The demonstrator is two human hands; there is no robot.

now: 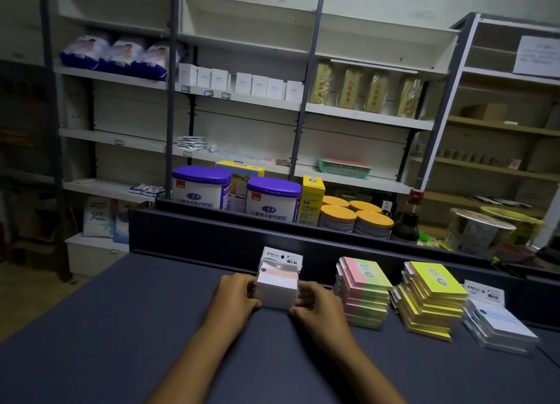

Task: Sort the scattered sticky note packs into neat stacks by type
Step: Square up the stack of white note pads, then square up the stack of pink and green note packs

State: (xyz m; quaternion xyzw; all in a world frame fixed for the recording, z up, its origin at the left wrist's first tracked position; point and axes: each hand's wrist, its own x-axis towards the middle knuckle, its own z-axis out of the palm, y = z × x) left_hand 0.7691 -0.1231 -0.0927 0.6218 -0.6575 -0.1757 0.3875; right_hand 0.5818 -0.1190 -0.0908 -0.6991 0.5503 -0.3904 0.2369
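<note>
A stack of white and pale pink sticky note packs stands on the dark table at its middle, near the back rail. My left hand grips its left side and my right hand grips its right side, fingers curled against the packs. To the right stand three other stacks: pink and green packs, yellow packs, and white and light blue packs.
A raised dark rail runs along the table's far edge. Behind it stand purple-lidded milk powder tins, orange-lidded tins and store shelving with boxes and packets.
</note>
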